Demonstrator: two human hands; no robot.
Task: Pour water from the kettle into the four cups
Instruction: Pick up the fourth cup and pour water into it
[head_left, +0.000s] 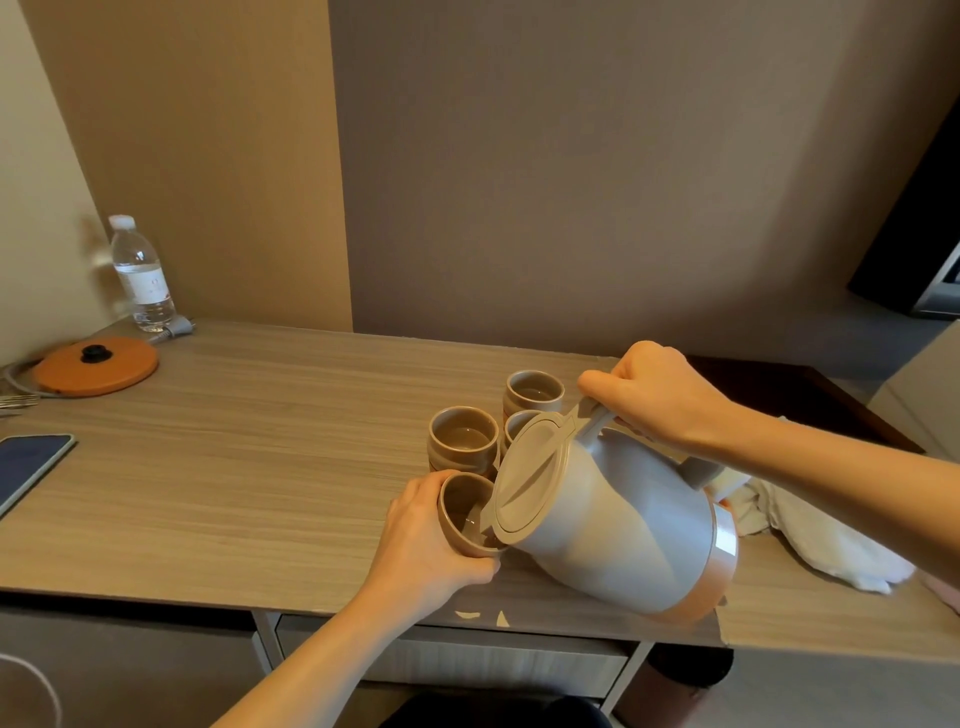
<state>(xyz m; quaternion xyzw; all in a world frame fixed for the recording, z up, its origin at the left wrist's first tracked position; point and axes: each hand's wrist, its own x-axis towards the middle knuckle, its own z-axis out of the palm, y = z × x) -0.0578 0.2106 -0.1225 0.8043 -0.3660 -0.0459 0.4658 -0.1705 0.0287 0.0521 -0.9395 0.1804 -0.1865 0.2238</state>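
My right hand (660, 400) grips the handle of a grey kettle (623, 525) with a beige lid, tilted steeply to the left. Its spout sits over a brown cup (462, 514) that my left hand (421, 545) holds tipped toward the kettle near the table's front edge; water shows in the bottom of that cup. Behind stand three more brown cups: one at the left (462, 441), one at the back (535, 392), and one (519, 423) partly hidden by the kettle lid. The left and back cups hold water.
On the wooden table (260, 467), an orange kettle base (96, 366) with its cord lies at the far left, a water bottle (141, 275) behind it, a phone (28, 465) at the left edge. A white cloth (810, 530) lies right of the kettle.
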